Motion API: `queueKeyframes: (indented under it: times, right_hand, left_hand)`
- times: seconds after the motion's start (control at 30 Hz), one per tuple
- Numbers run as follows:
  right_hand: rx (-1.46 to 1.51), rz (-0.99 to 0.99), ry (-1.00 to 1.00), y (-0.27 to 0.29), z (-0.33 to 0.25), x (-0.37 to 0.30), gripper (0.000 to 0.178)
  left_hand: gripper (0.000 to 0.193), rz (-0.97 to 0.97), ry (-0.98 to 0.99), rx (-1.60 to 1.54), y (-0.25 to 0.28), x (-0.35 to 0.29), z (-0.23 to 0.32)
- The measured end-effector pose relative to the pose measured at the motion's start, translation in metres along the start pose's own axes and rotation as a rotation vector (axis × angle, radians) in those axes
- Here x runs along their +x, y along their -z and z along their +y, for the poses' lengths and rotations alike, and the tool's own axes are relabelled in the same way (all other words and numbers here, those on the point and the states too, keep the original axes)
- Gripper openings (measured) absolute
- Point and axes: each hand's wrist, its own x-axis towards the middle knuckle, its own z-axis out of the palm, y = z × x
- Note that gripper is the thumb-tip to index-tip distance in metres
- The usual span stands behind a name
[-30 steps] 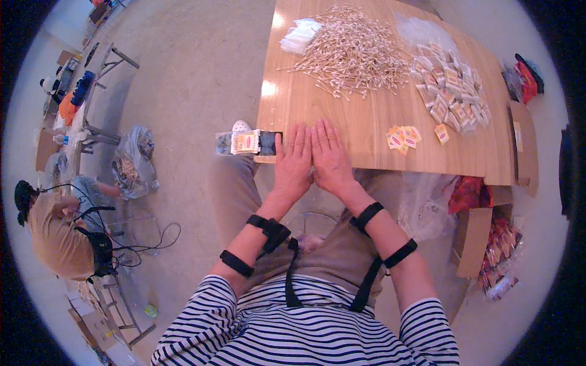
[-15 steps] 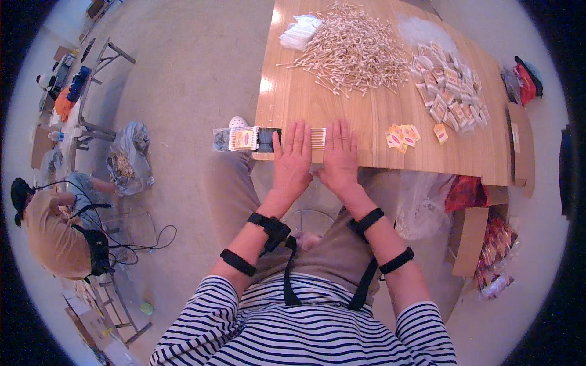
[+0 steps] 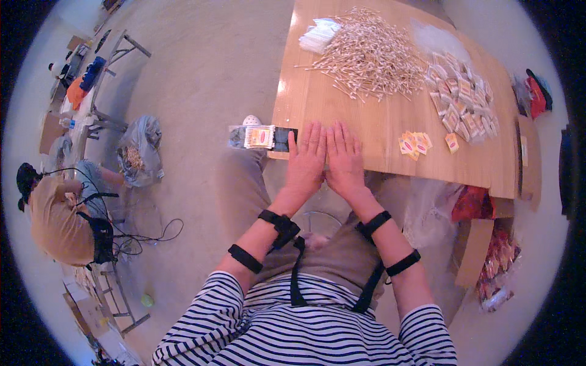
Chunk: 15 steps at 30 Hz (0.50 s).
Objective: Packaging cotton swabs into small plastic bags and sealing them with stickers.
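Observation:
My left hand (image 3: 307, 160) lies flat at the near edge of the wooden table (image 3: 378, 122), fingers stretched and close together, the thumb side against my right hand. My right hand (image 3: 345, 160) lies flat right beside it, its fingers also straight. Whatever is under the palms is hidden now. Just left of my left hand is a black strip (image 3: 282, 139) at the table's edge. Beyond it, a row of cotton swabs with an orange-and-white card (image 3: 261, 136) rests on clear plastic. Several loose orange-and-white cards (image 3: 414, 144) lie to the right of my hands.
A big heap of loose cotton swabs (image 3: 372, 58) covers the far part of the table. White plastic sleeves (image 3: 319, 35) lie at its left, packed swab bags (image 3: 461, 100) at its right. A cardboard box (image 3: 475, 250) stands below the right edge. Another person (image 3: 64, 219) bends at the left.
My hands have drawn together, closing the gap where a row of swabs showed between them; those swabs are now out of sight. The whole view has shifted slightly.

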Motion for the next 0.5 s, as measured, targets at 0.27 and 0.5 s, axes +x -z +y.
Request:
queueKeyframes:
  times: [0.27,0.5]
  right_hand:
    - [0.055,-0.093,-0.031,0.012,-0.006,0.000,0.099]
    - [0.061,-0.092,-0.034,0.014,-0.009,0.002,0.107]
  left_hand:
    - [0.075,0.147,0.171,-0.556,0.039,-0.070,-0.021]
    - [0.036,0.268,1.169,-1.629,-0.007,-0.068,-0.098]
